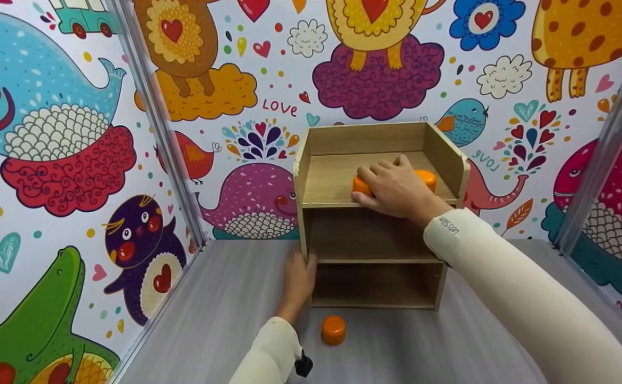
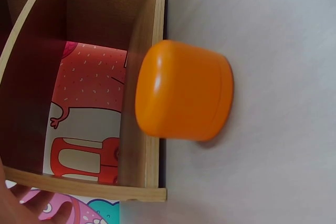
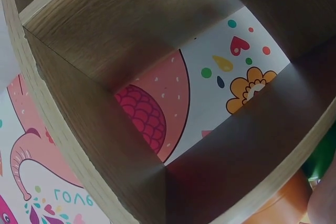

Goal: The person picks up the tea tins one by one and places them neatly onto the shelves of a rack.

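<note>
Holds orange piece (image 1: pixel 363 186) on top tier of wooden shelf (image 1: pixel 367 140) with right hand (image 1: pixel 398 186). Comes in over front edge from the right, fingers bent over the piece, thumb low on the near side. Note orange showing on both sides of that hand; cannot tell if one piece or two, middle being covered. Note orange again at lower right corner of right wrist view, next to green patch (image 3: pixel 321 158); cannot tell what kind of thing.

Grips left side panel of shelf with left hand (image 1: pixel 299 278), about level with lower divider, thumb at front edge, fingers along the outside. Note only a bit of that hand at lower left of left wrist view.

See orange cylinder (image 1: pixel 333 329) upright on bench (image 1: pixel 225 304), rounded top up, in front of bottom compartment toward its left end, near left forearm, not touched by either of the hands.

Wears long pale sleeves (image 1: pixel 519 282), with printing at right cuff and small black item (image 1: pixel 304 365) near left cuff. Has cartoon-printed walls (image 1: pixel 284 128) around, metal strips (image 1: pixel 157 122) at corners. Looks through a compartment to printed wall in each wrist view.
</note>
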`<move>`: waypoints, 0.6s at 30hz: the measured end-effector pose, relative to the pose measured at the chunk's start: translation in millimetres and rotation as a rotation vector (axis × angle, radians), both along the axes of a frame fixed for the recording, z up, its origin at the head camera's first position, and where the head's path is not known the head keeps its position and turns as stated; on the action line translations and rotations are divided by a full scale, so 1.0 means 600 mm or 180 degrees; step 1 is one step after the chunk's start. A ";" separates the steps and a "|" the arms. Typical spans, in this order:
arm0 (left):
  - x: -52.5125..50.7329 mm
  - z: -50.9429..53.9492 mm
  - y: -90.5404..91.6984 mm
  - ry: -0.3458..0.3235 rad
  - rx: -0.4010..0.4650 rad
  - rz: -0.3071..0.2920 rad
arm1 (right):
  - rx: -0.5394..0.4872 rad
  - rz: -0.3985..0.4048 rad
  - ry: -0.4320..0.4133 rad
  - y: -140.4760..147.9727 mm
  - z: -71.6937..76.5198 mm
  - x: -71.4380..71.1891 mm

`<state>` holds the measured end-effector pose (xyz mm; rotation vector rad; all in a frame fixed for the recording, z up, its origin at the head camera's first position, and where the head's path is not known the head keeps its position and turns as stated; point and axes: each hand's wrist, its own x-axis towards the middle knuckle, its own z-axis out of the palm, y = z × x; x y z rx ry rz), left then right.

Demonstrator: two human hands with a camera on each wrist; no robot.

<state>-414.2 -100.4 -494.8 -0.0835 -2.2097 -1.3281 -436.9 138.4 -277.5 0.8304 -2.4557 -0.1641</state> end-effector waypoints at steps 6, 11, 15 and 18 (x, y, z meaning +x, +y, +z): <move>-0.002 0.000 -0.001 -0.0021 -0.0018 -0.0018 | 0.0038 -0.0040 -0.0026 0.000 0.000 0.001; -0.002 0.000 -0.002 -0.0065 0.0010 -0.0035 | 0.0038 -0.0053 -0.0051 0.000 0.001 0.001; -0.002 0.000 -0.002 -0.0080 0.0020 -0.0048 | 0.0031 -0.0049 -0.0069 0.001 0.002 0.001; -0.001 0.000 -0.001 -0.0076 0.0017 -0.0047 | 0.0031 -0.0048 -0.0076 0.001 0.003 0.001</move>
